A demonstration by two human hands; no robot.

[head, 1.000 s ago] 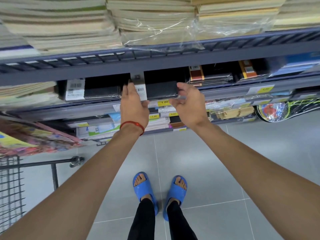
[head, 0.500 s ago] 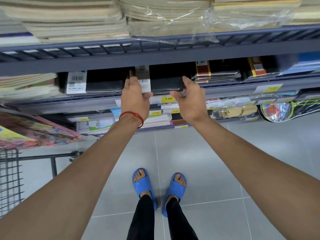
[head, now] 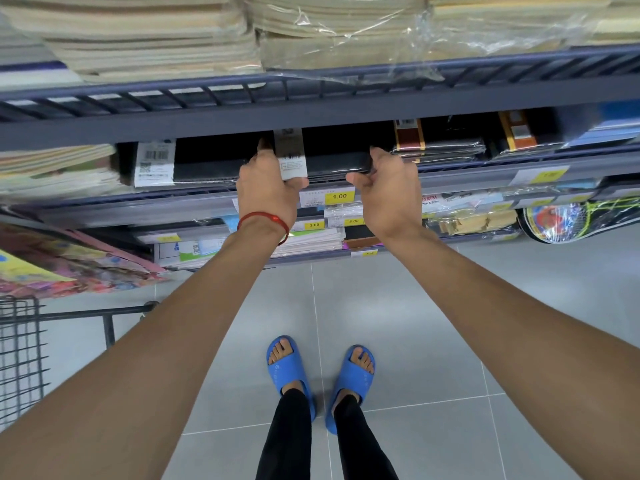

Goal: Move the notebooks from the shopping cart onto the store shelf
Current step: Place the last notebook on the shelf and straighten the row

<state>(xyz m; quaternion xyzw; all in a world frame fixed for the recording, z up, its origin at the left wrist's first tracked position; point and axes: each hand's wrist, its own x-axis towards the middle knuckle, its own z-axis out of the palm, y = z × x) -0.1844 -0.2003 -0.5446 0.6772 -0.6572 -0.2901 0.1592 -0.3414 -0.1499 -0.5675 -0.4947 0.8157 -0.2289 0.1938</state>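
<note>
A black notebook (head: 337, 157) with a white barcode label lies on the grey store shelf (head: 467, 178), on top of a stack of similar black ones. My left hand (head: 266, 188), with a red string at the wrist, grips its left front corner. My right hand (head: 388, 188) holds its right front corner. Most of the notebook sits under the shelf above. Another black notebook stack (head: 201, 164) lies just to the left. The wire shopping cart (head: 20, 355) stands at the lower left; what it holds is out of view.
The upper shelf (head: 311, 98) carries plastic-wrapped paper stacks close above my hands. Brown-spined notebooks (head: 446, 143) lie to the right, colourful books (head: 69, 268) at the lower left. Lower shelves hold more stationery and yellow price tags. My feet in blue sandals stand on the grey tiled floor.
Both hands have pushed the black notebook a little deeper onto the shelf, and my view has shifted slightly forward. The cart has not moved.
</note>
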